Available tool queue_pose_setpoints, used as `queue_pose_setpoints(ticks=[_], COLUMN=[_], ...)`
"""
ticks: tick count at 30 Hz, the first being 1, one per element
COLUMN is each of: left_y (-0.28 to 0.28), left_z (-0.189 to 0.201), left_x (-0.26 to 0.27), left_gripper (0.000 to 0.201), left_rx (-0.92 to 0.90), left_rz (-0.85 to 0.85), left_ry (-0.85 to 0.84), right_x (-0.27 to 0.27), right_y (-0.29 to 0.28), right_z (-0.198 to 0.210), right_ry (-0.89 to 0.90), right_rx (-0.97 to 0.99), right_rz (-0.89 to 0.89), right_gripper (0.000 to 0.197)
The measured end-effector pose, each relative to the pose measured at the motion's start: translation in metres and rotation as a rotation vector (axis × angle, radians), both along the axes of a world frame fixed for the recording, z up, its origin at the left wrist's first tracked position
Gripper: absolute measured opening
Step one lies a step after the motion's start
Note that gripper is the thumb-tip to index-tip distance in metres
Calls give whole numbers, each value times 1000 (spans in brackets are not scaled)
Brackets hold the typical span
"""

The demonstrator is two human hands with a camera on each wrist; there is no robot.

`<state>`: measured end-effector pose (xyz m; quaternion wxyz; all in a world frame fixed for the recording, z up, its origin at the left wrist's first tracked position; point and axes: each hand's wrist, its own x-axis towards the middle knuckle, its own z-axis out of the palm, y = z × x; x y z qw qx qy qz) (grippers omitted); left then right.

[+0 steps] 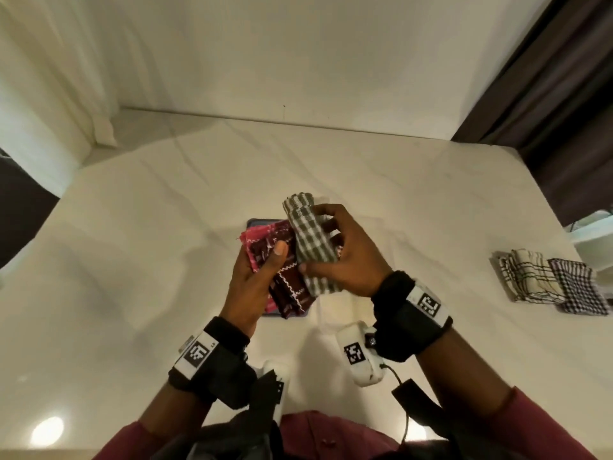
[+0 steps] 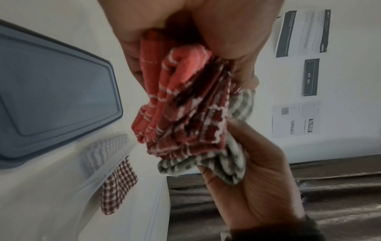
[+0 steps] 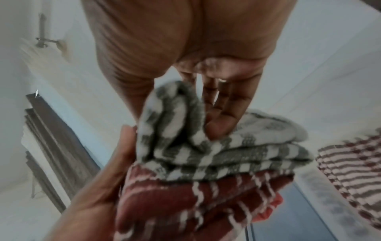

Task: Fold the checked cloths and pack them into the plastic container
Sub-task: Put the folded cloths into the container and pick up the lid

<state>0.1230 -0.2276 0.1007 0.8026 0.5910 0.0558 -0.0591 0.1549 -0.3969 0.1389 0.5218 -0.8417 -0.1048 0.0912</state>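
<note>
Above the middle of the white table, my left hand (image 1: pixel 262 270) grips a stack of folded cloths, a maroon checked cloth (image 1: pixel 285 283) lying on a pink one (image 1: pixel 255 235), with the thumb on top. My right hand (image 1: pixel 335 247) pinches a folded green-and-white checked cloth (image 1: pixel 310 247) and holds it against the maroon one. The left wrist view has the pink cloth (image 2: pixel 177 81), the maroon cloth (image 2: pixel 198 130) and the green cloth (image 2: pixel 226 164) bundled together. In the right wrist view the green cloth (image 3: pixel 226 154) lies on the maroon cloth (image 3: pixel 185 203).
A blue lid (image 1: pixel 253 224) lies flat on the table under the hands. Two more folded checked cloths, a cream one (image 1: pixel 527 280) and a dark checked one (image 1: pixel 578 288), lie at the right. A pale translucent container (image 1: pixel 593 232) shows at the right edge. Dark curtains hang at the back right.
</note>
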Motion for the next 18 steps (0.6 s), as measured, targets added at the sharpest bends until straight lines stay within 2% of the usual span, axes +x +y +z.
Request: queue_pose_setpoints(ticks=[4, 7, 9, 12, 15, 18], left_y=[5, 16, 23, 31, 37, 45], left_z=[-2, -8, -15, -26, -32, -33], left_x=[-1, -4, -6, -8, -11, -13], left_gripper=[45, 48, 50, 56, 64, 65], left_rx=[-6, -16, -27, -38, -19, -1], left_rz=[23, 62, 98, 124, 103, 103], left_ry=[-9, 22, 55, 91, 97, 97], right_x=[-2, -11, -21, -36, -41, -35], right_y=[-39, -71, -83, -80, -56, -37], right_z=[-3, -3, -9, -29, -50, -66], right_ry=[1, -86, -157, -279, -178, -77], right_rx=[145, 101, -63, -507, -877, -1056], right_rz=[-47, -148, -208, -166, 9, 218], right_gripper=[62, 53, 48, 50, 52, 53])
